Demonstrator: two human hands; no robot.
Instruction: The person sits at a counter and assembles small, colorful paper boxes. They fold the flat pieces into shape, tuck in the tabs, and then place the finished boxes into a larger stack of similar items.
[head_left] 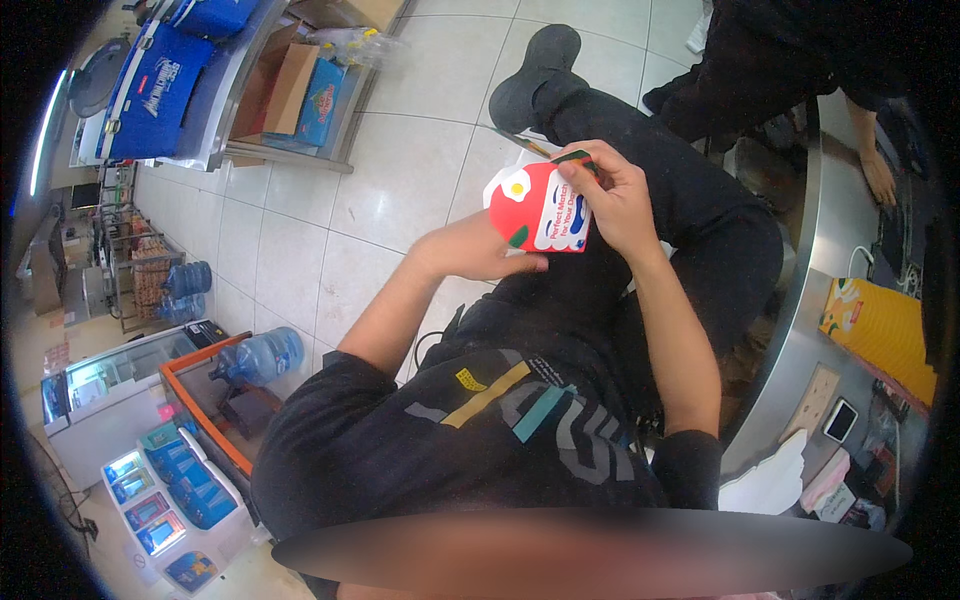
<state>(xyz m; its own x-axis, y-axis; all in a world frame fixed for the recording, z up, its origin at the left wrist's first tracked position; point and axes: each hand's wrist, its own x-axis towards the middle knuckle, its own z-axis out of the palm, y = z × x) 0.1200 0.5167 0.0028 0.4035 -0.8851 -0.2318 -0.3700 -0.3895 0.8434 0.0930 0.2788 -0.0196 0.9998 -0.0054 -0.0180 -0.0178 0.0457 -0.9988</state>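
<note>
A flat red and white printed cardboard food box (535, 212), with a fried egg and green leaves drawn on it, is held above my lap. My right hand (618, 198) pinches its upper right corner, thumb on the front face and fingers bent round the edge. At the lower left side is my left hand (478, 248); its thumb shows below the box's bottom edge, while its fingers are hidden behind the box. A dark green and orange piece (575, 158) shows at the top edge beside my right fingers.
To my right runs a steel counter (800, 290) with a yellow box (880, 328) and a phone (841, 420). Another person's hand (877, 178) rests near its far end. At the left stand a shelf with an opened carton (290, 90) and a large water bottle (262, 355).
</note>
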